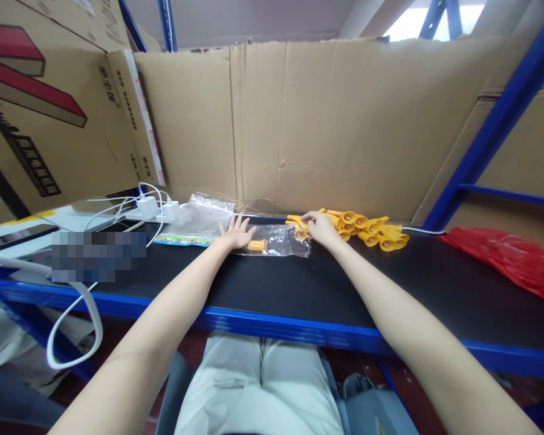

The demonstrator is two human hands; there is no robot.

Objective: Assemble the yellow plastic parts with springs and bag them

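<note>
My left hand (236, 233) lies with its fingers spread on a clear plastic bag (281, 246) on the black tabletop. A short ribbed yellow plastic piece (257, 245) shows just right of it, in or under the clear film. My right hand (321, 229) has its fingers curled over a yellow plastic horn (301, 233) by the bag's right end; the fingertips are partly hidden. A pile of yellow plastic horns (372, 229) with flared ends lies right beside that hand. More clear bags (204, 217), with a colourful printed strip, lie left of my left hand.
Tall cardboard (344, 133) stands along the back. At the left are white chargers (147, 207) with cables, a blurred-out patch (98, 257) and a large carton (63, 103). A red plastic bag (508, 260) lies at the right. A blue metal edge (290, 323) runs along the front.
</note>
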